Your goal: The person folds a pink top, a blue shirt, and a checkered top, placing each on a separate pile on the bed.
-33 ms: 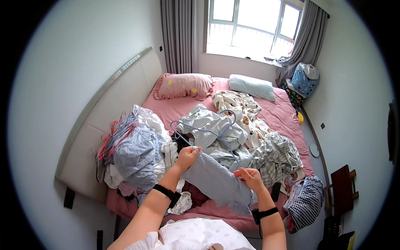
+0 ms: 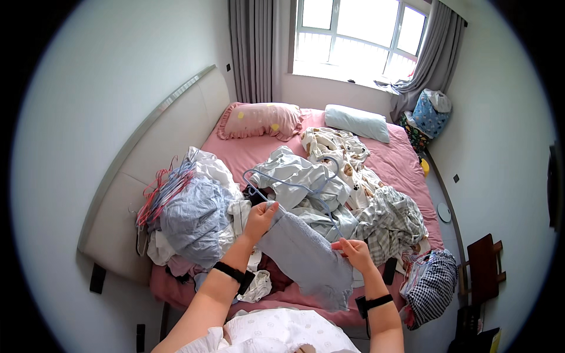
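Note:
A grey-blue piece of cloth (image 2: 306,253) hangs between my hands along the lower bar of a blue clothes hanger (image 2: 289,182). My left hand (image 2: 261,220) is closed on the cloth and bar at the upper left corner. At the right end of the bar, my right hand (image 2: 356,254) pinches the cloth's other top corner. The hanger's hook points away from me, over a heap of pale clothes (image 2: 288,167) on the bed. The cloth slopes down to the right, its lower edge loose and a little blurred. What kind of garment it is, I cannot tell.
The pink bed (image 2: 406,170) carries a clothes pile with many hangers (image 2: 168,191) at left, a green checked garment (image 2: 391,220) and a dark phone-like object (image 2: 389,271) at right. A black-and-white checked bundle (image 2: 432,288) sits at the bed's right corner. Two pillows (image 2: 356,122) lie far back.
The cloth's lower part has swung down and hangs smoother and fuller. My left hand and the hanger have shifted slightly; both hands keep their hold.

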Tool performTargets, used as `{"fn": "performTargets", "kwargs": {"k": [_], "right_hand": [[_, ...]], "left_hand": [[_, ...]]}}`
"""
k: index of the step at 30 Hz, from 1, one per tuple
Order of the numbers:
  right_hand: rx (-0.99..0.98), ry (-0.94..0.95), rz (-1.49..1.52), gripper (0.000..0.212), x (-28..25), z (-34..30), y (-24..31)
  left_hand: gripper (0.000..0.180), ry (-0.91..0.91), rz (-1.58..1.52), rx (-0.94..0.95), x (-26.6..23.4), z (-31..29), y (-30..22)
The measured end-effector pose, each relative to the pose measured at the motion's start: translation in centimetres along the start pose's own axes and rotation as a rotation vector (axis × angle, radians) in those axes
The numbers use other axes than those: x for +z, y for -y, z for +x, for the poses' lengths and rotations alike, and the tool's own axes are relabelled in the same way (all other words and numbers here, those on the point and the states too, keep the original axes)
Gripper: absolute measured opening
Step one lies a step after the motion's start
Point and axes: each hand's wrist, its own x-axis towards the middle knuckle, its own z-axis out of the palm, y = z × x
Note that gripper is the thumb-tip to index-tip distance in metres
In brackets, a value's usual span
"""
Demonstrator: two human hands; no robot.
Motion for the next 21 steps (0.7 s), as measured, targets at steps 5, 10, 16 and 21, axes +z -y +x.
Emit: {"fn": "performTargets", "kwargs": {"k": [5, 10, 16, 21], "right_hand": [[0.006, 0.001, 0.306, 0.041, 1.4, 0.1, -0.6], [-0.037, 0.077, 0.097, 0.040, 3.6, 2.0, 0.6], [-0.100, 0.133, -0.169, 0.029, 8.1, 4.5, 1.7], [-0.120, 0.303, -0.209, 0.030, 11.8, 6.6, 1.6]], "left_hand": [[0.028, -0.126, -0.401, -0.062, -4.4, -2.4, 0.2], [0.032, -0.032, -0.186, -0.078, -6.7, -3.8, 0.5], [0.028, -0.054, 0.014, -0.018, -10.6, -4.8, 2.8], [0.016, -0.157, -0.295, -0.154, -16.2, -6.4, 5.4]]}}
